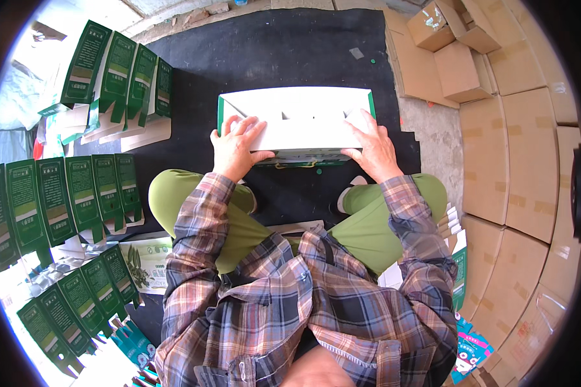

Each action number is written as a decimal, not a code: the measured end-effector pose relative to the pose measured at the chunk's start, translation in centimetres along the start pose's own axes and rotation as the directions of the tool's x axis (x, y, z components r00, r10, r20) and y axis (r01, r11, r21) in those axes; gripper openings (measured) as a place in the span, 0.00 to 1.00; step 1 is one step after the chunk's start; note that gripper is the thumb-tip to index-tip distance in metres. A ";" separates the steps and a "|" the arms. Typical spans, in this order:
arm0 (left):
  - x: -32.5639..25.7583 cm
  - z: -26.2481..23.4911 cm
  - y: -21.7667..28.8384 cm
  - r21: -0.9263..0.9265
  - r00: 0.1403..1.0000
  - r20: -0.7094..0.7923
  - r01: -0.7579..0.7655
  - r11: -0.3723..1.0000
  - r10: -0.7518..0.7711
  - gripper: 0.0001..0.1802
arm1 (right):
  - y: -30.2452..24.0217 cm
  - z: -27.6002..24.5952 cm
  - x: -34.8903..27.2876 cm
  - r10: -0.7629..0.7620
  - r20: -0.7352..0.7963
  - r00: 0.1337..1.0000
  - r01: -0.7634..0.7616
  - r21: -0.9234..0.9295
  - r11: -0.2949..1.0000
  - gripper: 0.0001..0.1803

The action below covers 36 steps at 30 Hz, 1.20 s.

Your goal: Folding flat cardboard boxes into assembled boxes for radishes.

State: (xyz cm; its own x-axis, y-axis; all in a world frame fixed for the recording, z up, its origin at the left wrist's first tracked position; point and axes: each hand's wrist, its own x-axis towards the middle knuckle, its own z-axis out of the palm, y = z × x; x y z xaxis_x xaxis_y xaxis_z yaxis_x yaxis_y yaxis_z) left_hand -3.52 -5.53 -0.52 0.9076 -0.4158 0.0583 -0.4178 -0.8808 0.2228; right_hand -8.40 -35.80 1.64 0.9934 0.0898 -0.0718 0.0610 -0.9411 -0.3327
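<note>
Gripping the near corners of a white box [297, 116], the person's two hands press down from either side at the upper middle of the frame. The left hand [237, 145] has its fingers spread over the left end of the white top and its thumb along the near edge; the right hand [372, 148] holds the right end in much the same way — thumb pointing inward, fingers on the panel and by the side. Both are closed on the box, not on each other, and stand well apart. Green strips edge its left and right ends, and a yellow handle [295, 166] shows below its near edge.

Under it spreads a black mat [265, 45], with a small grey scrap [356, 53] at the upper right of that dark sheet. The person's green trousers [229, 235] flank the middle of the frame, knees apart, with plaid sleeves [200, 232] reaching up from below.

Along the left side stand rows of green cartons [68, 200], upper left to lower left — a printed panel [152, 261] lies beside the lower ones. Sealed brown boxes [484, 168] line the right side, and open brown boxes [458, 68] sit at the upper right.
</note>
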 end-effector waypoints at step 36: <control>-0.7 2.2 -9.4 -0.905 0.878 0.229 0.033 -0.424 -0.420 0.27 | 6.3 0.5 0.9 0.366 0.286 0.886 -0.234 0.955 -0.180 0.30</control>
State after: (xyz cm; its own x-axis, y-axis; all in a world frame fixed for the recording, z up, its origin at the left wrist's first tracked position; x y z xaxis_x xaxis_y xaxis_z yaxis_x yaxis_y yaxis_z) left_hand -0.32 2.56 -4.77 0.9631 -0.0467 -0.2651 0.2443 0.5651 0.7881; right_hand -7.15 -41.52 -1.00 0.8742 -0.1712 -0.4544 -0.3370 0.4598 -0.8216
